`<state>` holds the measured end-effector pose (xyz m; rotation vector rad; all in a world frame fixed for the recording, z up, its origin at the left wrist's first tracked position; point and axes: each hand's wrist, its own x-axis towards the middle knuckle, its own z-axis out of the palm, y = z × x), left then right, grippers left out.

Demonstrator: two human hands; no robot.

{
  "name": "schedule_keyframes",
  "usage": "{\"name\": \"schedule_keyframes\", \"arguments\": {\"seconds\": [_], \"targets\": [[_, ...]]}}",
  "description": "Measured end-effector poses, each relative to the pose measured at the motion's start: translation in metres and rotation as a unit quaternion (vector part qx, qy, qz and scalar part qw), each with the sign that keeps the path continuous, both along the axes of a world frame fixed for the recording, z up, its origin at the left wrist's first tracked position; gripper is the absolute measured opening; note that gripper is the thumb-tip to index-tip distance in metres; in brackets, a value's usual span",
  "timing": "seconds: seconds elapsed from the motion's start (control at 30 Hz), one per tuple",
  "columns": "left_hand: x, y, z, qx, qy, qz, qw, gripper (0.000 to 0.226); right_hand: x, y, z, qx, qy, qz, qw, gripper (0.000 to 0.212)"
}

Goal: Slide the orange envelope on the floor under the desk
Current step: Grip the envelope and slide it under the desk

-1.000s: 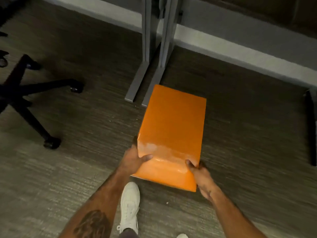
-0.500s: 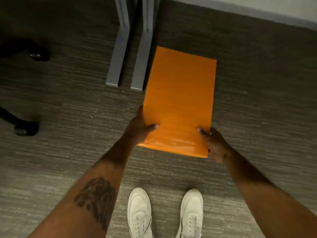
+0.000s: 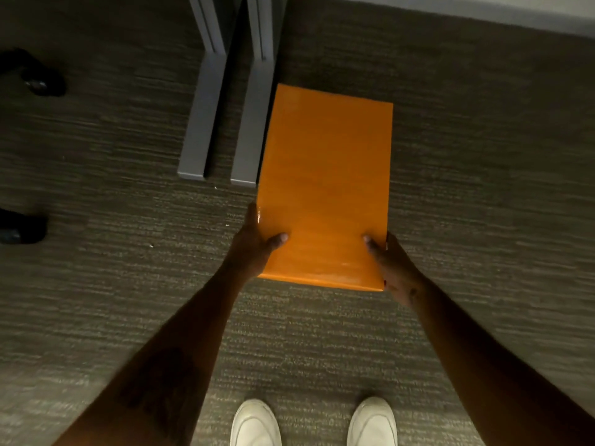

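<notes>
Grey-brown carpet [image 3: 128, 284] with fine horizontal streaks covers the floor, dimly lit and darker toward the top left. Two grey metal desk feet [image 3: 199, 123] lie side by side, running from the top edge down to the middle. A pale baseboard [image 3: 483, 14] crosses the top right corner. Black chair casters [image 3: 35, 82] sit at the left edge.
</notes>
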<state>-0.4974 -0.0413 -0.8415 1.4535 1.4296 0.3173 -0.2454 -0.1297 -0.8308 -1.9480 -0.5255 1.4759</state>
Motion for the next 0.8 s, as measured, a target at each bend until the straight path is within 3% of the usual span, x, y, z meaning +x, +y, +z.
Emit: {"name": "schedule_keyframes", "arguments": {"seconds": [0.1, 0.23, 0.6, 0.8], "targets": [[-0.004, -0.012, -0.003, -0.04, -0.044, 0.063, 0.996, 0.082, -0.005, -0.021, -0.004, -0.036, 0.037, -0.018, 0.999, 0.075], [-0.01, -0.022, -0.008, -0.098, -0.125, 0.098, 0.983, 0.086, -0.017, -0.035, -0.014, -0.02, 0.07, -0.08, 0.994, 0.08], [0.015, 0.066, 0.005, -0.036, -0.146, 0.059, 0.987, 0.073, 0.007, 0.056, -0.024, 0.059, 0.061, -0.101, 0.991, 0.046], [0.027, 0.1, -0.002, -0.059, -0.114, 0.113, 0.985, 0.077, 0.014, 0.096, -0.026, 0.051, 0.038, -0.079, 0.995, 0.047]]}}
